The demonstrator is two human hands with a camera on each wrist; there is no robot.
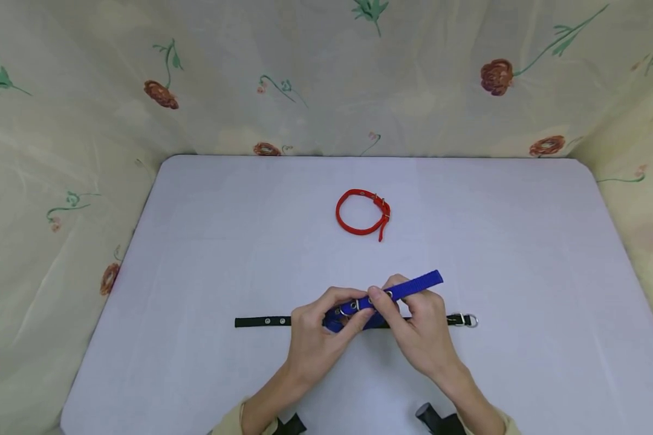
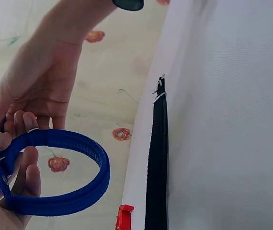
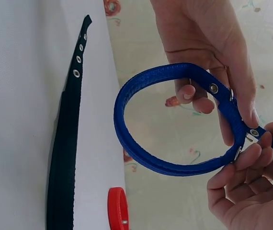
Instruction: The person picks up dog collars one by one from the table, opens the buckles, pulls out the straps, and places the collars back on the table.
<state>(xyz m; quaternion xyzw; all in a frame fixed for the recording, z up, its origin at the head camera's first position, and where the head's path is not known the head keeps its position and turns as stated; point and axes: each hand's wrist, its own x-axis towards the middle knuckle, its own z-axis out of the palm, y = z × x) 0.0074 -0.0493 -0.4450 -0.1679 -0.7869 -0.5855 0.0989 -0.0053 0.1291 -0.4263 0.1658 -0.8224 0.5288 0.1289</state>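
Observation:
A blue collar with metal eyelets is bent into a loop and held above the table by both hands. My left hand pinches it near the buckle, thumb below and fingers above. My right hand pinches the strap close by, and the strap's free end points up to the right. Beneath the hands a black collar lies stretched out flat, its middle hidden by them; its eyelets are at the left and its buckle and ring at the right. In the left wrist view the blue loop hangs beside the black strap.
A red collar, fastened into a ring, lies farther back on the white table. A flowered curtain hangs behind the table's far edge and along its sides.

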